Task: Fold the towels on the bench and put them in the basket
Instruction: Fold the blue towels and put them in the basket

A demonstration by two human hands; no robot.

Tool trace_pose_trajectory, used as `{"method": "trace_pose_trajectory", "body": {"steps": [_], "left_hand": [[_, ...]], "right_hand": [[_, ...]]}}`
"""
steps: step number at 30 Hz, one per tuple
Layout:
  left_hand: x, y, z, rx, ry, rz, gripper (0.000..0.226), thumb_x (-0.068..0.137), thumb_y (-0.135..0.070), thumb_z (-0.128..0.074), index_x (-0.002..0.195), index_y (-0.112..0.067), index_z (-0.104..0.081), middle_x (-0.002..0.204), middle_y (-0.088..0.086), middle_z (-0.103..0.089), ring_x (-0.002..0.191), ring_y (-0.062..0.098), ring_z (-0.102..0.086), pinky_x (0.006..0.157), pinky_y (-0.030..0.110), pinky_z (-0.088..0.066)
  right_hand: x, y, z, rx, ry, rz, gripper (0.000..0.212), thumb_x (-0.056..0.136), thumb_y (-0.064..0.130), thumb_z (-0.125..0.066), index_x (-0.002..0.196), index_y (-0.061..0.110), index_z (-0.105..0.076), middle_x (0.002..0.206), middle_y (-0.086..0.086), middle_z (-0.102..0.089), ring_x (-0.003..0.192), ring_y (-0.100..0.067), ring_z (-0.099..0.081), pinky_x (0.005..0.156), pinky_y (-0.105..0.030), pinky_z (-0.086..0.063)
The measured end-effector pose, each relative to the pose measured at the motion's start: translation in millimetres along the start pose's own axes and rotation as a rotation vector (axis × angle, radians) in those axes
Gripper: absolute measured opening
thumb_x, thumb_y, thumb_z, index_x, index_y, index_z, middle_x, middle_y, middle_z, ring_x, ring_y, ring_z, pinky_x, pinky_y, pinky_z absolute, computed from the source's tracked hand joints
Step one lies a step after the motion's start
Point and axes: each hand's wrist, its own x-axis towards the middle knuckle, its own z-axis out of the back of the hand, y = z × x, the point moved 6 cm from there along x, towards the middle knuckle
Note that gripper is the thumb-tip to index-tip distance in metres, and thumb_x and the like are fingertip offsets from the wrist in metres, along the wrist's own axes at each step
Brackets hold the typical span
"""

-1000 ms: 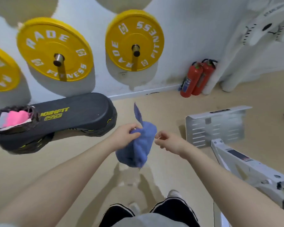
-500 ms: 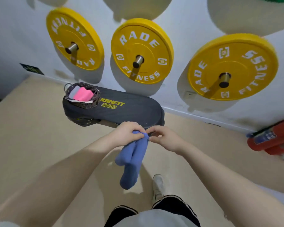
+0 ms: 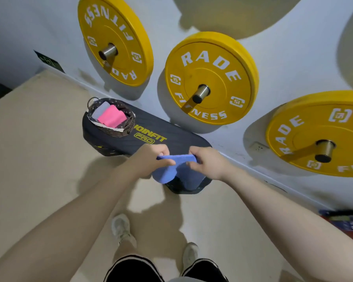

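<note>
Blue towel (image 3: 172, 169) is held up in both hands over the near end of the tabletop (image 3: 181, 139). Left hand (image 3: 151, 157) pinches the top edge at its left end, right hand (image 3: 207, 161) pinches it at the right end; fingers of both curled onto the cloth, hands apart with a short taut span of edge between them. That top edge runs roughly left-right, parallel to the wall side of the pad, and is about level. Below it the towel hangs down in two soft lobes, doubled over, left lobe lighter blue and rounded, right lobe darker and in shade. Lower part hangs in front of the pad's near end; cannot tell if it touches. Fabric looks like plain terry, no pattern visible.

Tabletop is a black padded bench with yellow "JOINFIT PRO" lettering, long axis running from upper left to lower right. Wicker basket (image 3: 112, 119) sits on its far left end, with a folded pink towel (image 3: 112, 118) and a pale lilac one (image 3: 101, 110) inside, side by side.

Three yellow weight plates (image 3: 210, 78) hang on pegs on the white wall behind. Beige floor (image 3: 39, 159) below; person's two pale shoes (image 3: 121, 228) and dark shorts at the bottom edge.
</note>
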Motion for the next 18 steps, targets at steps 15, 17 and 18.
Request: {"method": "trace_pose_trajectory", "body": {"steps": [15, 17, 18], "left_hand": [[153.8, 139.1, 110.4, 0.080, 0.257, 0.016, 0.014, 0.090, -0.018, -0.056, 0.077, -0.016, -0.050, 0.064, -0.001, -0.040, 0.058, 0.015, -0.035, 0.057, 0.021, -0.028], [161.2, 145.4, 111.8, 0.066, 0.337, -0.015, 0.017, 0.090, -0.021, -0.053, 0.074, -0.020, -0.047, 0.062, 0.001, -0.039, 0.057, 0.017, -0.032, 0.055, 0.026, -0.026], [166.4, 149.8, 112.4, 0.061, 0.361, -0.014, 0.020, 0.091, -0.020, -0.053, 0.072, -0.022, -0.046, 0.060, 0.001, -0.039, 0.056, 0.015, -0.032, 0.054, 0.026, -0.025]], "right_hand": [[124.0, -49.8, -15.9, 0.298, -0.335, -0.674, 0.019, 0.085, 0.025, -0.063, 0.079, 0.012, -0.051, 0.064, 0.003, -0.045, 0.072, -0.021, -0.044, 0.062, -0.029, -0.033], [130.6, -49.3, -24.1, 0.328, -0.251, -0.673, 0.017, 0.086, 0.022, -0.061, 0.081, 0.008, -0.054, 0.061, 0.005, -0.041, 0.070, -0.021, -0.042, 0.056, -0.028, -0.031], [136.7, -50.6, -25.4, 0.337, -0.213, -0.663, 0.016, 0.087, 0.021, -0.060, 0.082, 0.006, -0.056, 0.062, 0.004, -0.041, 0.070, -0.020, -0.042, 0.055, -0.026, -0.030]]}}
